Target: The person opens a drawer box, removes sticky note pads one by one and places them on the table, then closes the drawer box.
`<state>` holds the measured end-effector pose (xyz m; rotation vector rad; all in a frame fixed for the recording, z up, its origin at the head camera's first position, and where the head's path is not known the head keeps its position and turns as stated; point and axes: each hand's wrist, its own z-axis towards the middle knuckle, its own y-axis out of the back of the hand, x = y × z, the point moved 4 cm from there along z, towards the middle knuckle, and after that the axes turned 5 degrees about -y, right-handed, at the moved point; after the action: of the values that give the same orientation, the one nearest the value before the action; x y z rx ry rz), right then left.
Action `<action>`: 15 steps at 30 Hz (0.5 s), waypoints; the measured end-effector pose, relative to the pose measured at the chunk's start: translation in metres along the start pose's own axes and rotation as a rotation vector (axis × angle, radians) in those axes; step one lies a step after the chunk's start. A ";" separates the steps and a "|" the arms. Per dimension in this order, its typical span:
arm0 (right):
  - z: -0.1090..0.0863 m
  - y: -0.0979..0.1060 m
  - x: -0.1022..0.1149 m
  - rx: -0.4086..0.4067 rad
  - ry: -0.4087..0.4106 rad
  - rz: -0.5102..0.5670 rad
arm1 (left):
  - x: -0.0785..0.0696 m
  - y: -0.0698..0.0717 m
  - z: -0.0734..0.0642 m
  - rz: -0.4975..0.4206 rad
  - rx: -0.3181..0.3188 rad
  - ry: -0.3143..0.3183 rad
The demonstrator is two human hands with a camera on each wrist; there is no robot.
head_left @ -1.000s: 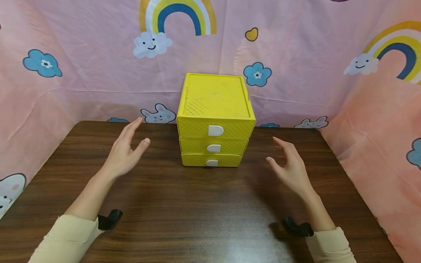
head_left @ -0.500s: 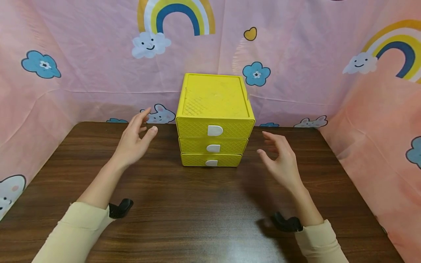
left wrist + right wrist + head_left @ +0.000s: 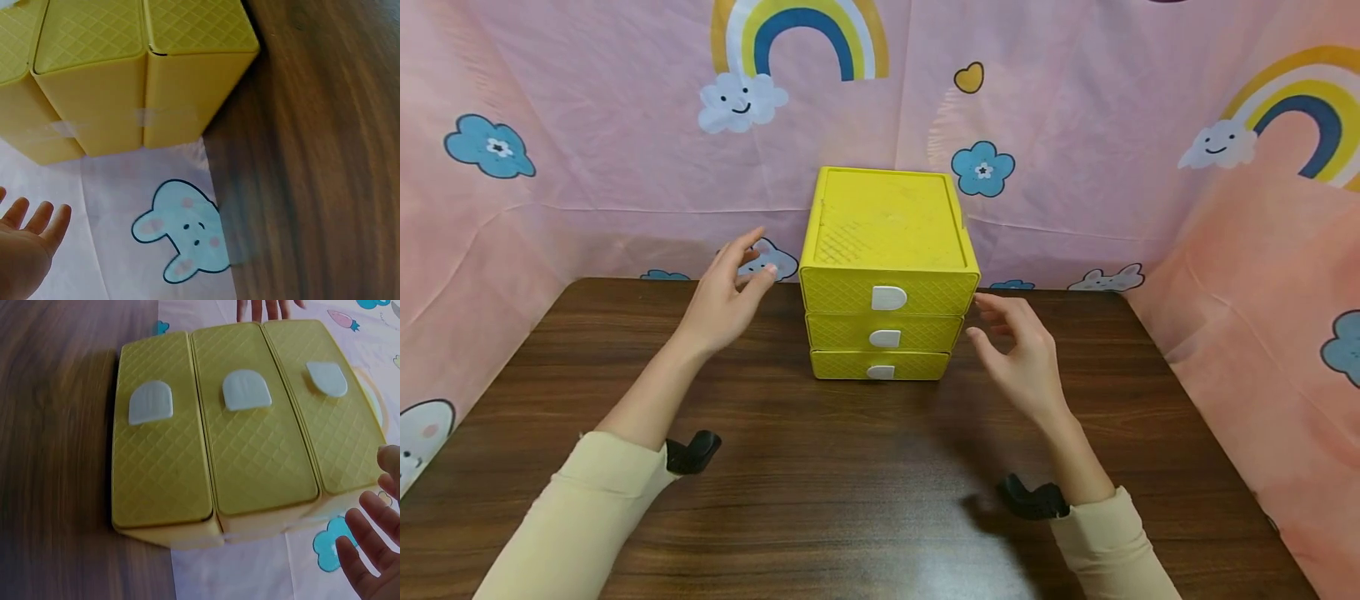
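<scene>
A yellow three-drawer box (image 3: 891,221) stands at the back of the dark wooden table, its drawers closed, each with a white tab handle (image 3: 889,297). My left hand (image 3: 726,300) hovers to the left of the box, fingers loosely extended and thumb apart, holding nothing. To the right, my right hand (image 3: 1018,354) holds nothing either, its fingertips close to the box's right side. In the left wrist view, the box's side (image 3: 112,106) shows strips of clear tape, with my left fingers (image 3: 56,228) apart from it. The right wrist view shows the drawer fronts (image 3: 256,456) beside my right fingers (image 3: 369,544).
A pink cloth backdrop (image 3: 1037,108) printed with rainbows, clouds, flowers and rabbits rises behind the box and along both sides. The wooden table (image 3: 850,475) stretches in front of the box. Black camera mounts (image 3: 692,452) sit at both wrists, by the light sleeves.
Both hands have moved inward towards the yellow drawer box, the left one rightward and farther forward, the right one leftward and slightly forward. The box stays in place.
</scene>
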<state>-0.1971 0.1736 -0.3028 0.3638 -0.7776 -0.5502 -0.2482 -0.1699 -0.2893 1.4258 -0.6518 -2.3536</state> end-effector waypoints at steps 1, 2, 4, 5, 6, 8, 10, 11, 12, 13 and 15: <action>0.001 -0.002 0.001 -0.001 -0.002 0.001 | -0.001 0.000 0.002 -0.004 0.004 0.002; 0.001 -0.004 0.002 -0.004 -0.003 0.004 | -0.003 -0.001 0.003 -0.007 0.010 0.004; 0.002 -0.008 0.005 -0.010 -0.006 0.007 | -0.005 -0.001 0.006 -0.013 0.019 0.011; 0.003 -0.009 0.006 -0.012 -0.009 0.007 | -0.007 -0.002 0.008 -0.014 0.022 0.015; 0.003 -0.011 0.007 -0.015 -0.011 0.005 | -0.008 -0.002 0.009 -0.016 0.028 0.019; 0.004 -0.014 0.010 -0.025 -0.009 0.007 | -0.010 -0.002 0.012 -0.020 0.038 0.032; 0.005 -0.017 0.014 -0.031 -0.010 0.010 | -0.013 -0.003 0.014 -0.026 0.047 0.042; 0.006 -0.019 0.015 -0.034 -0.008 0.012 | -0.014 -0.003 0.016 -0.032 0.053 0.049; 0.006 -0.020 0.017 -0.038 -0.007 0.011 | -0.015 -0.003 0.017 -0.036 0.056 0.056; 0.007 -0.021 0.019 -0.042 -0.008 0.011 | -0.015 -0.003 0.018 -0.039 0.059 0.064; 0.008 -0.024 0.022 -0.048 -0.005 0.013 | -0.018 -0.004 0.021 -0.050 0.067 0.080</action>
<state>-0.1979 0.1406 -0.2971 0.3131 -0.7694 -0.5570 -0.2586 -0.1537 -0.2701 1.5738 -0.6868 -2.3191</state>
